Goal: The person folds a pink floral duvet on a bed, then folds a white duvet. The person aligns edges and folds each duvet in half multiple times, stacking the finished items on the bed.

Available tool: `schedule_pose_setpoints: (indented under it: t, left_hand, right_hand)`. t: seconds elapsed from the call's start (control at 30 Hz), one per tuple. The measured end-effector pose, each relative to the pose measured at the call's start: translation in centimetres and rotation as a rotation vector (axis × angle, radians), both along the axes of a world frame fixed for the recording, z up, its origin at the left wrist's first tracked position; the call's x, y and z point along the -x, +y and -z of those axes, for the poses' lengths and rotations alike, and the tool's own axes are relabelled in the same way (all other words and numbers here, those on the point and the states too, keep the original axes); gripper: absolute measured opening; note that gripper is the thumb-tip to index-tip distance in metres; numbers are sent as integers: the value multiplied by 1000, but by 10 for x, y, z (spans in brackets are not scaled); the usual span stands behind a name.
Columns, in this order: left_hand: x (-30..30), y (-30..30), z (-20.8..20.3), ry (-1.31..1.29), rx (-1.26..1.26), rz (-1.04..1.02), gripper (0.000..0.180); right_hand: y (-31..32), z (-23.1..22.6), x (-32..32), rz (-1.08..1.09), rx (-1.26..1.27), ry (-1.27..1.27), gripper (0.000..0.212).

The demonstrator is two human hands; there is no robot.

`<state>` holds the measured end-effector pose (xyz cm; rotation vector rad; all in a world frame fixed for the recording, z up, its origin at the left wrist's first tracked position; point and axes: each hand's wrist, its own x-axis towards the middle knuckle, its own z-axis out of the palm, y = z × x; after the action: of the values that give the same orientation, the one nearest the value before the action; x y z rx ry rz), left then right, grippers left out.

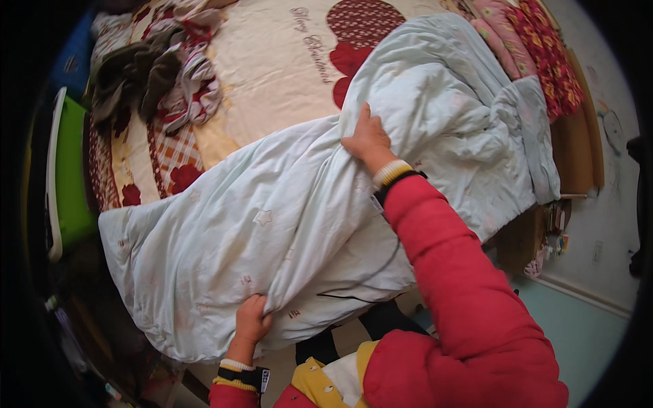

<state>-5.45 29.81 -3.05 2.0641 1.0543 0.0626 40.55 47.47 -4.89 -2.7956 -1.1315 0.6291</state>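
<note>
A pale blue-white quilt (224,231) with small star and figure prints lies rumpled across the near side of the bed, its near edge hanging over the front. My left hand (252,319) is closed on the quilt near that front edge, drawing a fold up toward the middle. Farther off and to the right, my right hand (368,139) grips a bunched ridge of the same quilt, thumb raised along the cloth. Long creases run between the two hands. The fingertips of both hands are partly hidden in the fabric.
A cream bedsheet (265,75) with dark red flower shapes covers the bed. Dark and striped clothes (156,75) lie at the far left. Folded red floral bedding (547,54) sits by the wooden headboard (578,149). A green panel (75,170) stands left; a thin black cord (357,298) crosses the quilt.
</note>
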Motion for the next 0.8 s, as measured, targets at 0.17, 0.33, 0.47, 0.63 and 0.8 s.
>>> schedule_pose_setpoints:
  t: [0.17,0.33,0.47,0.63,0.8]
  left_hand:
    - [6,9,-52,-125,64,-181,17]
    - [-16,-8,-100,-140,-120,-135,22]
    - [-32,-49,-87,-21,-72,58,27]
    - [-5,-101,-44,568,408,116,38]
    - [53,-121,-58,293,604,-572,32]
  right_hand:
    - [-15,-29,-78,451,-444,887,55]
    - [-164,-126,-151,455,-1253,1485,61]
    - [-348,-118,-181,526,-1029,1500,53]
    - [-553,-48,-194,-32,462,631,24]
    - [-668,-77,-200,267,155,509,16]
